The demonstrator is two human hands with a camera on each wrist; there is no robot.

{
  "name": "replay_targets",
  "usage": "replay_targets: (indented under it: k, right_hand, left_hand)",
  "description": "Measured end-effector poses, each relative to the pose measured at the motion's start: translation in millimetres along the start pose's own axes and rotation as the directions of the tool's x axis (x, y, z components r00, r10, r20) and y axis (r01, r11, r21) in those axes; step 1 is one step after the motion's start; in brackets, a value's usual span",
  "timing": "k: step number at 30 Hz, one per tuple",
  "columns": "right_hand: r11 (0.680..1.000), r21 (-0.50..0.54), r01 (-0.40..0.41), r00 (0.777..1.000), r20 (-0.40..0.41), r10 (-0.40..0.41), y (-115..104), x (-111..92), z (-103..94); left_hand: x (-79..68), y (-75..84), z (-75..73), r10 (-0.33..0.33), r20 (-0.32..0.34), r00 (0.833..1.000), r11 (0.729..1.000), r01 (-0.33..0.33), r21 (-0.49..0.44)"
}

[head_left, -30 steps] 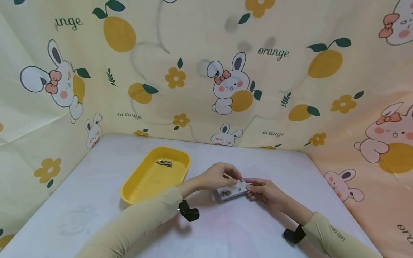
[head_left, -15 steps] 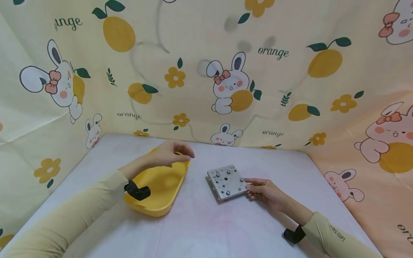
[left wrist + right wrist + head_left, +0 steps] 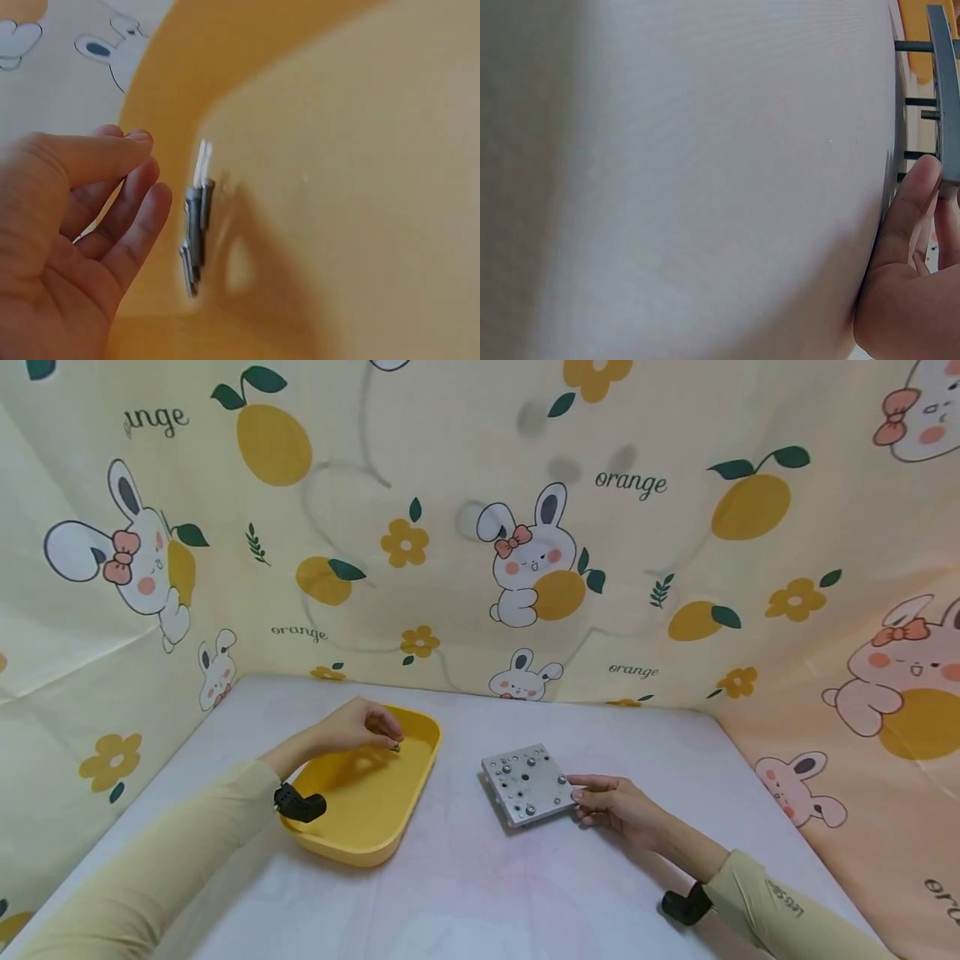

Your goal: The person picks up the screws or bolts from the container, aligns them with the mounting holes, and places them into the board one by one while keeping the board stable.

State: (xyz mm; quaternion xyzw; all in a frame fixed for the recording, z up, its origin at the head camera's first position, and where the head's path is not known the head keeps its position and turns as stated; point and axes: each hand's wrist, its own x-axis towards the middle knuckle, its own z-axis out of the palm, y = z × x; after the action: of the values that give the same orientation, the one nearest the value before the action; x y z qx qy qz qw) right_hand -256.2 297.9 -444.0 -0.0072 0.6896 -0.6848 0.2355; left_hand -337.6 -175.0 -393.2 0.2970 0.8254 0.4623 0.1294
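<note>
Over the far part of the yellow tray (image 3: 360,814), my left hand (image 3: 352,728) reaches down with its fingers loosely bent. In the left wrist view several metal screws (image 3: 195,232) lie on the tray floor beside the fingertips, with a gap between; nothing shows in that hand. A square silver metal plate (image 3: 536,792) with holes and several screw heads on top sits right of the tray. My right hand (image 3: 626,810) pinches its right edge between thumb and fingers. From the right wrist, screw shanks (image 3: 913,46) stick out below the plate, holding it raised above the tabletop.
The table wears a white cloth (image 3: 480,893). A printed curtain (image 3: 450,568) with rabbits and oranges closes off the back and both sides. Black wrist cameras hang under the left (image 3: 300,803) and right forearms.
My left hand has moved left from the plate to the tray and lowered toward the screws, uncovering the plate. The right hand stays at the plate's edge.
</note>
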Motion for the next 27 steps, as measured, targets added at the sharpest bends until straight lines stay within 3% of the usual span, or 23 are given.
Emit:
replay_targets:
  k: [12, 20, 27]
  right_hand:
    - [1.000, 0.005, 0.001, 1.000, -0.003, -0.001, 0, -1, 0.2]
    - [1.000, 0.006, 0.000, 1.000, 0.019, 0.000, 2, 2, -1.7]
    - [1.000, 0.008, -0.001, 1.000, 0.022, 0.000, 2, 2, -3.2]
  left_hand:
    - [9.7, -7.4, 8.4, -0.055, -0.020, 0.998, 0.998, 0.056, 0.027]
    - [11.2, -9.4, 11.8, -0.052, -0.014, 0.999, 0.995, 0.053, 0.086]
    - [11.7, -11.1, 12.2, -0.070, -0.026, 0.997, 0.996, 0.071, 0.062]
